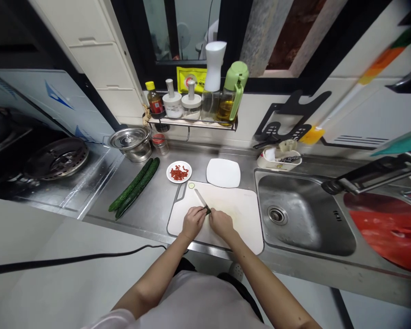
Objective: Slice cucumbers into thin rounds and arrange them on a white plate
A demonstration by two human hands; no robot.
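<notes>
White plastic cutting board point(241, 214) is laid at the steel table's point(153, 201) near edge, with the steel sink point(304, 228) just right. At its middle, fingers of the left hand point(192, 222) are pinched on a small dark-green piece point(208, 210). Fingers of the right hand point(221, 224) are wrapped on a steel knife point(201, 198), blade pointed far-left. The board's right half is seen bare.

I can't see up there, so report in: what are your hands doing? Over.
Left hand and right hand meet on white plastic cutting board, at small silver-bladed knife. Which grips it: unclear. Two long green cucumbers aside, untouched.
</notes>
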